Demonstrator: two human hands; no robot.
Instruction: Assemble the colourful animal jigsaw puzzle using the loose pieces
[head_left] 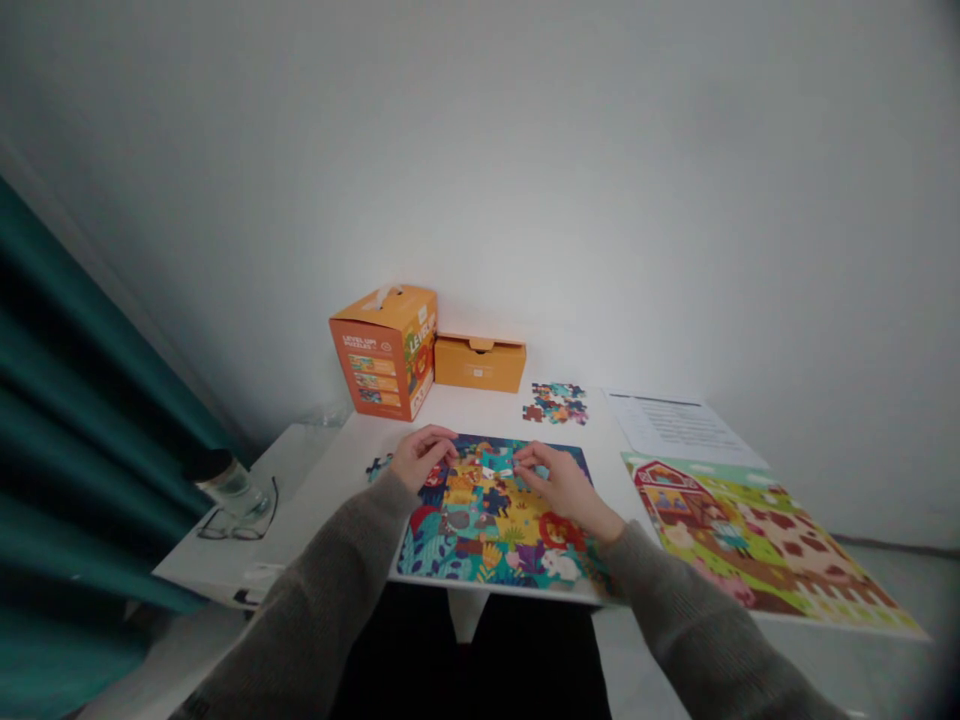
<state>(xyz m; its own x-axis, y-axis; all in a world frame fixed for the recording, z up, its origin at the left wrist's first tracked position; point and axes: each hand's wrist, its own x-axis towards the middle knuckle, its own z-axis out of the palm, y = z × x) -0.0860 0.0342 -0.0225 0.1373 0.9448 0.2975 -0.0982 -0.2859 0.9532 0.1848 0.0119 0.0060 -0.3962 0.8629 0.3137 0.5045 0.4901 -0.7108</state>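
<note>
A colourful animal puzzle picture [469, 560] lies on the white table, with a red lion and a white rabbit near its lower right. At its upper part, my right hand [559, 482] has thumb and fingers closed on a teal puzzle piece [496, 463]. My left hand [424, 456] rests over the upper left of the picture, fingers curved and bent toward the thumb; whether it holds anything is too small to tell. Loose puzzle pieces [556, 404] lie in a cluster behind the picture, to the right. A few pieces [377, 467] show beside my left hand.
An orange puzzle box [382, 355] and a lower orange box [480, 364] stand at the back. A farm picture [757, 540] and a printed sheet [675, 425] lie at the right. Glasses [232, 533] and a jar [234, 490] are at the left.
</note>
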